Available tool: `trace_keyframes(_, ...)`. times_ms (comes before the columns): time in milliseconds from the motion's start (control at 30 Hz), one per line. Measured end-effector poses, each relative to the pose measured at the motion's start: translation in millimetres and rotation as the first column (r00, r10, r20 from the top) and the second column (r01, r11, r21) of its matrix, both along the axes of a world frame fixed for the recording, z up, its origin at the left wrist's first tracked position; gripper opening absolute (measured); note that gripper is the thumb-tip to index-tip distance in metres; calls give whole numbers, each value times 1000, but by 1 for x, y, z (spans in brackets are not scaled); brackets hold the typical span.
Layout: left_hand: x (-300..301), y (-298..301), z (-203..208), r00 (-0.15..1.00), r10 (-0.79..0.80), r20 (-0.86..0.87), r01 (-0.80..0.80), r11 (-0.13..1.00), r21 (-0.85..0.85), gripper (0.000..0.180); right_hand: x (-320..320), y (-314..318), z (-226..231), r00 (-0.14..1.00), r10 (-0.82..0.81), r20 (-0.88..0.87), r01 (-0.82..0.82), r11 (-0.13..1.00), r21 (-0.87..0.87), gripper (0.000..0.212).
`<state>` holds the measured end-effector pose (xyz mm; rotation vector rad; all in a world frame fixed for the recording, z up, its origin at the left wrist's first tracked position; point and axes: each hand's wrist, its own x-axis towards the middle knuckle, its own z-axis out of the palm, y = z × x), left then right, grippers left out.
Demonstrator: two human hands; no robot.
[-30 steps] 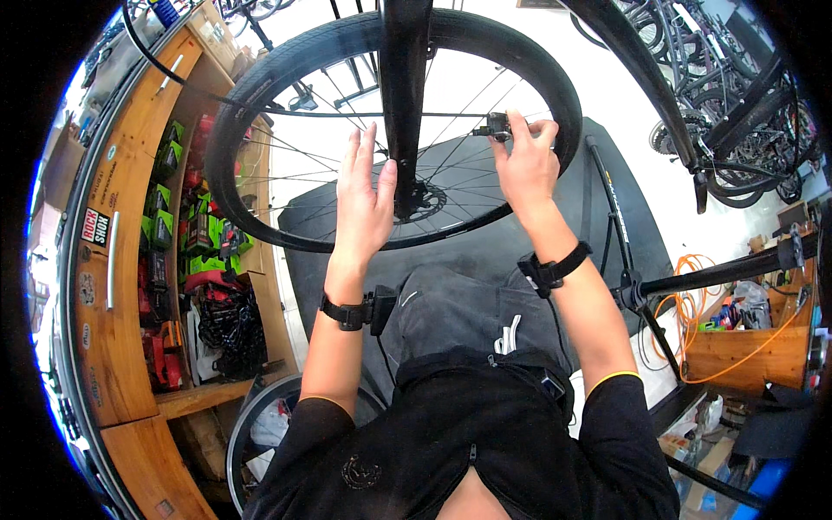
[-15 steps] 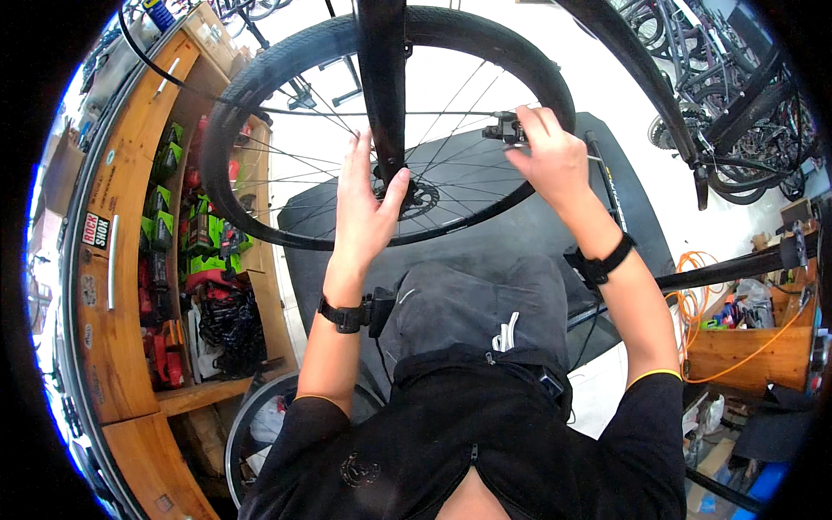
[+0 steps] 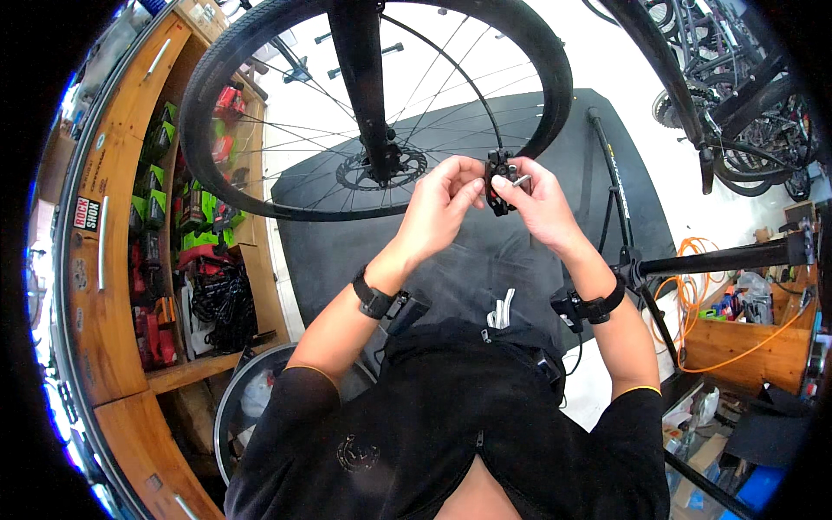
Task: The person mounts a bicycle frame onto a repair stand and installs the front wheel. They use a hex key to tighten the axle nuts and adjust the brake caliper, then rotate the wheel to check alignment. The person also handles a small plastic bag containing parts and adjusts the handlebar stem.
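Note:
A black disc brake caliper point(image 3: 497, 199) hangs on a thin black hose point(image 3: 472, 85) in front of the wheel. My right hand point(image 3: 542, 204) is closed around its right side, thumb across the front. A short silver metal pin point(image 3: 522, 180) sticks out beside that thumb. From the left, my left hand point(image 3: 440, 204) meets the caliper with thumb and fingers pinched at its edge; whether a small part sits between those fingertips is hidden. Beyond my hands stands the bicycle wheel point(image 3: 201, 165) with a brake rotor point(image 3: 351, 172) at its hub, next to the black fork leg point(image 3: 364, 87).
A dark mat point(image 3: 338, 277) lies on the pale floor. Left stands a wooden cabinet point(image 3: 121, 329) holding green and red packages. A black stand arm point(image 3: 719, 260) crosses on the right, near an orange hose point(image 3: 685, 303). Several bicycles point(image 3: 737, 113) crowd the far right.
My right hand has brought the caliper down and nearer to me. My left hand has left the fork and closed at the caliper. Wheel and fork sit slightly further left in view.

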<state>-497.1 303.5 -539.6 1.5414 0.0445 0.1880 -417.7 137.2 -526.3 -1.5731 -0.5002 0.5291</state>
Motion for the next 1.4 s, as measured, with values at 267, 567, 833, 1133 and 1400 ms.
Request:
trace_keyframes(267,-5,4,-17,994,-57,-94,75,977,200,9,-2,5,-16,994,4,108,1,999,-39,39)
trace_keyframes(567,-32,29,-27,978,-158,-133,205,832,516,12,-1,4,-25,982,-147,118,150,989,-13,40)
trace_keyframes(833,-98,135,-132,831,191,-522,448,324,833,12,26,-10,13,671,369,643,133,793,-594,45)
trace_keyframes(1133,-79,119,-38,945,325,-24,-172,561,810,12,29,55,-25,745,163,646,87,938,-336,47)
trace_keyframes(1400,-45,87,-14,869,371,329,-494,600,629,27,27,96,-64,793,-42,607,101,993,-63,48)
